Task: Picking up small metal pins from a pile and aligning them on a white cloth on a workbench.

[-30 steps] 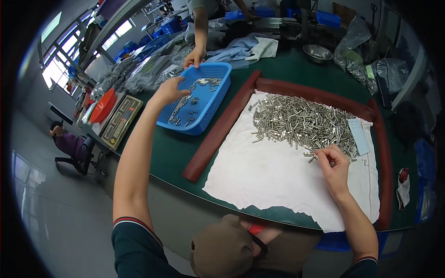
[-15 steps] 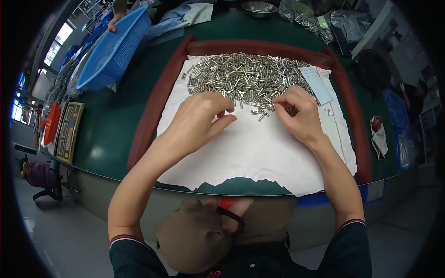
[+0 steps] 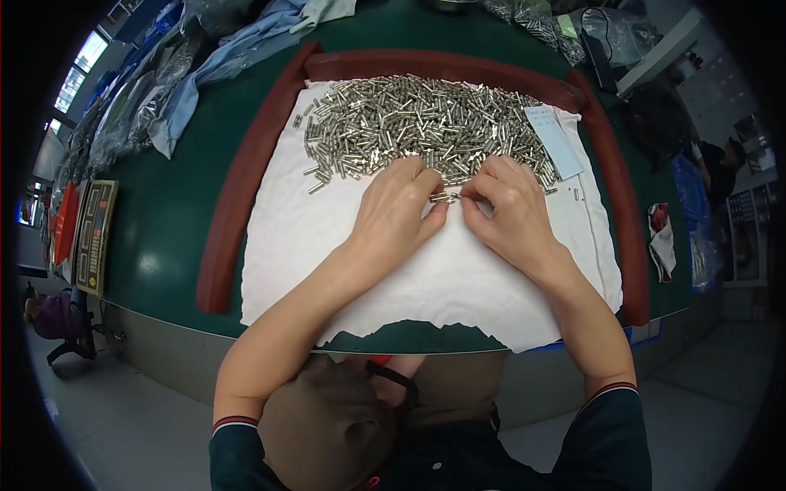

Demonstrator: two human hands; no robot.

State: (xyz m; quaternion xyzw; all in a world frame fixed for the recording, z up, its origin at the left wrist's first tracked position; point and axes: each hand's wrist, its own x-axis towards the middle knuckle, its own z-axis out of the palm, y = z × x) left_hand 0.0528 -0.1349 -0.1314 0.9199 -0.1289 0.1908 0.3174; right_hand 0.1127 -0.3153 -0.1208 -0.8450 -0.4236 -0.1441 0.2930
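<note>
A few small silvery metal pins [image 3: 444, 197] sit between the fingertips of my two hands, at the near edge of a big heap of similar pins [image 3: 409, 123]. My left hand [image 3: 401, 200] closes thumb and fingers at their left end. From the other side my right hand [image 3: 509, 200] pinches at their right end. Fingers partly hide the pins, so how many are gripped cannot be told. The heap lies on a white cloth [image 3: 409, 270].
Dark red padded bars [image 3: 442, 64] frame the cloth at the back and both sides on a green table [image 3: 155, 237]. A pale blue paper slip [image 3: 554, 143] lies at the heap's right. Bagged goods [image 3: 123, 114] and a dark box [image 3: 97, 237] are at left; a small cloth [image 3: 661, 245] lies at right.
My left hand has moved right, and both hands have come together around a few pins. The blue basket held by another person at the far left has gone from view.
</note>
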